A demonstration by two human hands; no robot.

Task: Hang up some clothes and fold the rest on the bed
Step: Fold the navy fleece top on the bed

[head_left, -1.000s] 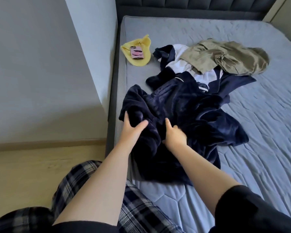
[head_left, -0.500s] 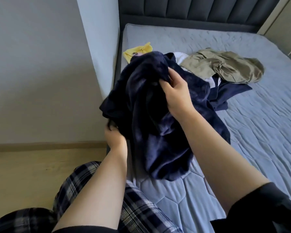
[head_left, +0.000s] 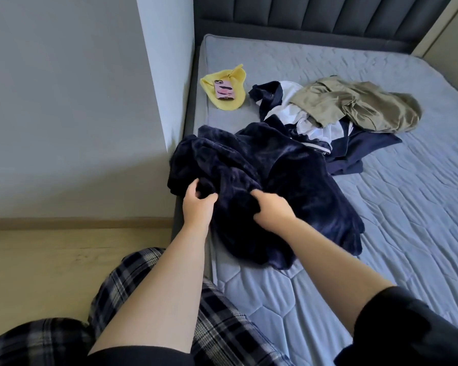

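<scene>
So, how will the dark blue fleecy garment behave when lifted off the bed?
Probably floppy: the garment lies in soft crumpled folds on the bed. Its plush surface seems unslippery; left hand and right hand grip folds. Bulky, so perhaps heavy.

Home bedroom: quilted bed (head_left: pixel 381 233), padded headboard (head_left: pixel 315 19), strewn clothes (head_left: pixel 354 107)

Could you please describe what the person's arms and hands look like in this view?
Both forearms are bare. The left hand and right hand wear no gloves, and no rings, watch or bracelets show. A loose black sleeve covers the right upper arm; a black sleeve edge shows on the left.
</scene>
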